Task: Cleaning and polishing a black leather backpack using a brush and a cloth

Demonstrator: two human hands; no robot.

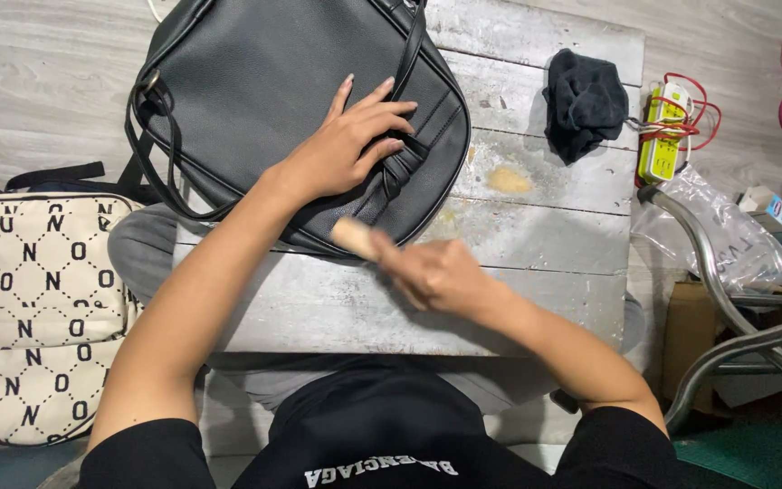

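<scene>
A large black leather bag [273, 81] with straps lies on a worn white wooden table [536, 244]. My left hand [355, 136] rests flat on the bag's lower right part, fingers spread over a strap. My right hand [432, 272] is blurred with motion and grips a small tan wooden-handled tool [353, 237], likely a brush, whose end meets the bag's near edge.
A crumpled black cloth [583, 101] lies at the table's far right. A yellow-green power strip with red cord [667, 131], a clear plastic bag [726, 231] and a metal chair frame [735, 335] are right of the table. A cream patterned bag [33, 308] sits on the floor at left.
</scene>
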